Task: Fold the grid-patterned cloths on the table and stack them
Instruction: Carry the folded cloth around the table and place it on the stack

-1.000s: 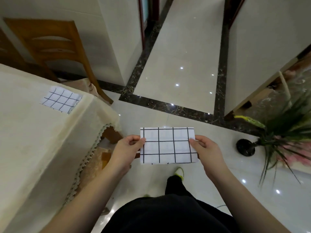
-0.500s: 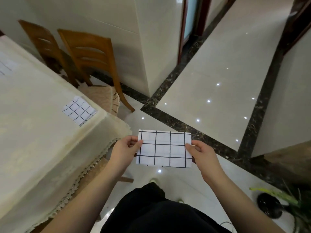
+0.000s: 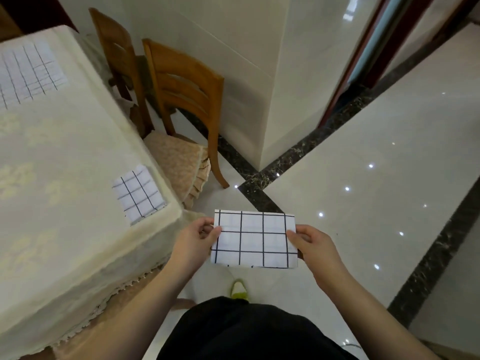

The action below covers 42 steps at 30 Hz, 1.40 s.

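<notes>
Since the earlier frame, view swung left; more table shows.
My left hand and right hand pinch the folded cloth's short ends, long axis left-right, over floor beside the table.

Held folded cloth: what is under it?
Beneath the held folded cloth lies glossy floor and a shoe tip; the floor directly behind it is covered.
</notes>
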{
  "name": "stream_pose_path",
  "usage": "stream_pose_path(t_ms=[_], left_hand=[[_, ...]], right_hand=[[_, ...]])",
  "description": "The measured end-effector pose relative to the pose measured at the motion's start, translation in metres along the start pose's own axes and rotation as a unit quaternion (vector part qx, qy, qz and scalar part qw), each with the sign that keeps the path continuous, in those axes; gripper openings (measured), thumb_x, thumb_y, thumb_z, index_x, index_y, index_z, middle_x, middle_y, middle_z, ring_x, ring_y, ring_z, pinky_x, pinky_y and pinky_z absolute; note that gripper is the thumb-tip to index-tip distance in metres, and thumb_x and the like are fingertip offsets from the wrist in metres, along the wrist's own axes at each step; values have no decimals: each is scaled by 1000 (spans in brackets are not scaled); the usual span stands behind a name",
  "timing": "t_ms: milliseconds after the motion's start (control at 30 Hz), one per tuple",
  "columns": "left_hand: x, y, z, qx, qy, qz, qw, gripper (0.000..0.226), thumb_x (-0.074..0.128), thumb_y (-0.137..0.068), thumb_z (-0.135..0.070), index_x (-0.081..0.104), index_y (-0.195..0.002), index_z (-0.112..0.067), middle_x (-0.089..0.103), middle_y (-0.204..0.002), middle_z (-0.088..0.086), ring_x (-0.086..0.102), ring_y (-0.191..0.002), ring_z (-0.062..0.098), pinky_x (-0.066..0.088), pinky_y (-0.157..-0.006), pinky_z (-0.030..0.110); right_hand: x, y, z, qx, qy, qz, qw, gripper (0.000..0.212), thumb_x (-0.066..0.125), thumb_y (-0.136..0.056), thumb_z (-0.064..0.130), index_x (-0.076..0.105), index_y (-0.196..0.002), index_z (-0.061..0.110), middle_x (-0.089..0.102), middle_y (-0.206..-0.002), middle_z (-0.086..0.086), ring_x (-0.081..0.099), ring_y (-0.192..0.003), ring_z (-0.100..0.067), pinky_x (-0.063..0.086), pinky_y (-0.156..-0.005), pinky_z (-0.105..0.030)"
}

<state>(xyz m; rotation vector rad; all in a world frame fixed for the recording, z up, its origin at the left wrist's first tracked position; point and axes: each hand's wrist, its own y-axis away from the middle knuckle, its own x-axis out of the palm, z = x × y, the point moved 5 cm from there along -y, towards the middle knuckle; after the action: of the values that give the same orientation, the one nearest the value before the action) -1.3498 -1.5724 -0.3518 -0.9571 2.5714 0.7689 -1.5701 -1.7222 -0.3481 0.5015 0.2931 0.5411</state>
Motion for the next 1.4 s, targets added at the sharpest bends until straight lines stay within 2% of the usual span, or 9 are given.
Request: stream_pose_path(t_ms=[167, 433, 567, 767, 867, 1000, 1200, 1333, 1400], left_hand=[[-6, -47, -31, 1, 13, -21, 1000, 7, 67, -91, -23, 65, -94, -29, 71, -80, -2, 67, -71, 12, 49, -64, 21], [-2, -116, -55, -74, 133, -87, 985, 8, 68, -91, -22, 72, -96, -17, 77, -87, 2, 73, -83, 21, 59, -84, 44], [-3, -139, -68, -137, 229, -142, 953, 16, 65, -93, -26, 72, -96, -12, 77, -89, 7, 73, -88, 27, 57, -88, 47], [-15, -144, -80, -159, 308, -251, 904, 19, 57, -98, -24, 68, -96, -9, 75, -85, 6, 70, -76, 19, 57, -68, 34], [-27, -137, -70, -174, 335, -296, 877, 19, 56, -98, -25, 67, -94, -10, 74, -83, 5, 69, -72, 18, 52, -62, 29], [-43, -123, -37, -205, 374, -351, 834, 17, 59, -97, -27, 67, -92, -13, 73, -78, 1, 68, -70, 19, 54, -64, 34], [-66, -106, 25, -239, 421, -397, 780, 21, 60, -96, -22, 64, -84, -5, 69, -79, 7, 67, -79, 25, 59, -75, 42], [-72, -98, 56, -261, 453, -414, 745, 19, 62, -95, -18, 60, -82, -4, 64, -79, 11, 67, -77, 24, 59, -69, 34], [-73, -94, 66, -270, 452, -416, 741, 20, 63, -94, -18, 58, -80, -5, 63, -78, 12, 67, -76, 24, 59, -70, 34]], right_hand=[[1, -55, 42, -12, 17, 9, 1000, 11, 61, -95, 15, 72, -97, 19, 77, -87, -1, 73, -85, -22, 59, -79, -38], [9, -165, 103, -34, 65, 92, 993, 13, 62, -94, 18, 71, -103, 17, 76, -95, -3, 73, -84, -15, 60, -80, -37], [23, -218, 144, -64, 114, 167, 977, 11, 62, -95, 21, 70, -95, 28, 76, -92, 4, 73, -83, -9, 59, -80, -33], [70, -263, 187, -65, 162, 278, 945, 11, 59, -96, 21, 67, -98, 28, 76, -91, 7, 73, -81, -5, 56, -68, -21], [105, -272, 196, -68, 189, 319, 926, 13, 59, -96, 24, 67, -107, 24, 76, -95, 6, 73, -84, -8, 59, -75, -28], [163, -274, 199, -66, 232, 367, 898, 23, 58, -97, 27, 64, -118, 20, 74, -107, 3, 72, -94, -12, 58, -89, -39], [257, -259, 194, -77, 285, 437, 850, 15, 60, -96, 20, 65, -110, 18, 75, -98, -1, 73, -86, -15, 59, -69, -27], [310, -250, 187, -108, 345, 464, 809, 19, 65, -93, 24, 66, -111, 18, 74, -99, -1, 71, -94, -20, 57, -89, -42], [333, -249, 182, -110, 365, 473, 794, 24, 66, -92, 27, 65, -114, 17, 73, -101, 1, 69, -97, -16, 55, -92, -41]])
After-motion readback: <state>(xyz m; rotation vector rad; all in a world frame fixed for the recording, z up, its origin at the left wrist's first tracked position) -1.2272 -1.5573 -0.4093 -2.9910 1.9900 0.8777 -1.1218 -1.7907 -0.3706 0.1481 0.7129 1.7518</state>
